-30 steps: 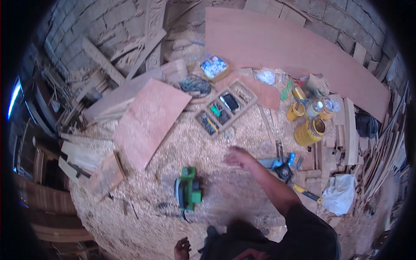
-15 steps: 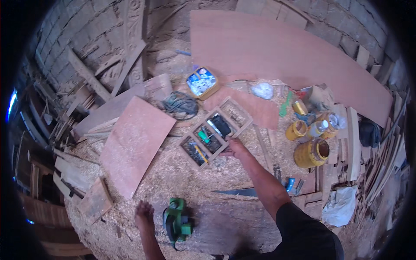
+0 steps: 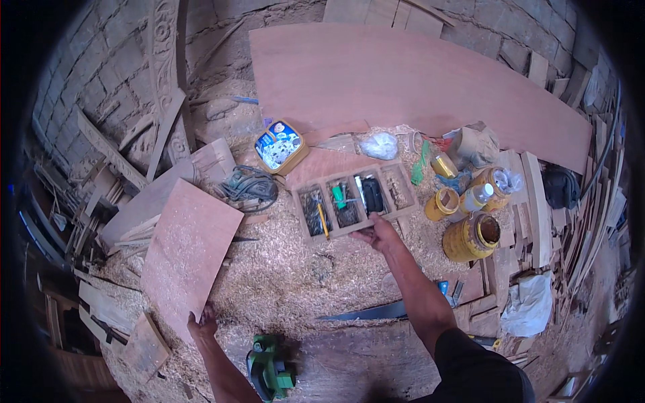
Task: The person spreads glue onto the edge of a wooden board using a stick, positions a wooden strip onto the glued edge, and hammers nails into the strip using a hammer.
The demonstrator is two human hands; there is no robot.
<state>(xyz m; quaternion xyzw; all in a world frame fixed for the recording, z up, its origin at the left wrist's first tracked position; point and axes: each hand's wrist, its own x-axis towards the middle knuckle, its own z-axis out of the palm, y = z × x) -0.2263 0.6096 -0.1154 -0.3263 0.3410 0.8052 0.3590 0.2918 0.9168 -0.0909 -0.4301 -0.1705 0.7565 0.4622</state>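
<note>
Head view; tray [image 3: 345, 230] in right fingers [image 3: 366, 235]

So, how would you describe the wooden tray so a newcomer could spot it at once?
Start from the big pinkish board across the back. Come down to mid-picture, where the right hand grips the wooden tray by its near side. Four compartments in a row set it apart from the tub and yellow jars nearby.
</note>
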